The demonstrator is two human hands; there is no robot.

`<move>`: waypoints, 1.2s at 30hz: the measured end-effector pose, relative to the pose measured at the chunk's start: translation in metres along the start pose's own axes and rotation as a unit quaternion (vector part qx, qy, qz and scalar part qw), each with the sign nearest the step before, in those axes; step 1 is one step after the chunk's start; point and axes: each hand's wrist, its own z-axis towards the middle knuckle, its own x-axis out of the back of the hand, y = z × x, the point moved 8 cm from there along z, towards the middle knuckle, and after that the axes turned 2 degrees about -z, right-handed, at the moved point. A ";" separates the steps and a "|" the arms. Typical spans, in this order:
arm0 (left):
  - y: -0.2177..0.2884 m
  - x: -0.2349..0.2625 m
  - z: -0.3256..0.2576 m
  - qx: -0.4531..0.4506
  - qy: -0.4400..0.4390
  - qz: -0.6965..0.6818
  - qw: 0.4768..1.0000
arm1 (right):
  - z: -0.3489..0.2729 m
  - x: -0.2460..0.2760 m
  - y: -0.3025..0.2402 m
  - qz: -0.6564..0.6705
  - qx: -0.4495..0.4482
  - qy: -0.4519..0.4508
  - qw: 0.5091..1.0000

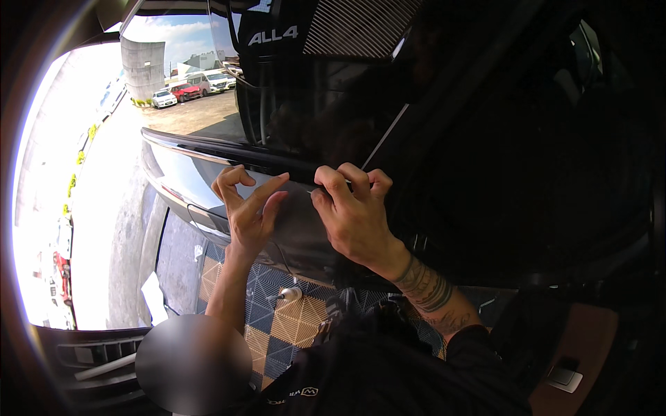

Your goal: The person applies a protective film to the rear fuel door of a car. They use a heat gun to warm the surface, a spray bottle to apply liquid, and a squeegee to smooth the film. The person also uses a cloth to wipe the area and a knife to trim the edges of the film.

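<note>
A black car door (305,232) with a dark window strip (250,157) along the base of its glass lies in front of me. My left hand (248,211) is open at the strip, its thumb and index finger apart and some other fingers bent. Just to its right, my right hand (357,218) is closed, with curled fingers against the dark door edge. A small pale tip shows by its thumb; what it pinches, if anything, is hidden. Above that hand, a thin pale line (385,135) runs up to the right; I cannot tell if it is a rod or a reflection.
Below the door, a white bottle-like object (291,294) sits on blue and tan floor tiles (291,322). A brown panel with a silver handle (565,378) is at lower right. Parked vehicles (186,91) stand beyond the glass. A round blur (194,364) covers the lower left.
</note>
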 end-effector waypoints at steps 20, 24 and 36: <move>0.014 -0.034 0.021 -0.086 -0.138 0.092 0.982 | 0.004 -0.002 0.010 0.076 -0.023 0.065 0.995; 0.019 -0.020 -0.001 0.005 -0.071 0.124 0.990 | 0.007 0.002 0.012 0.073 -0.022 0.055 0.996; 0.048 -0.010 0.005 0.077 -0.031 0.222 0.971 | 0.015 0.012 0.034 0.174 -0.017 0.071 0.982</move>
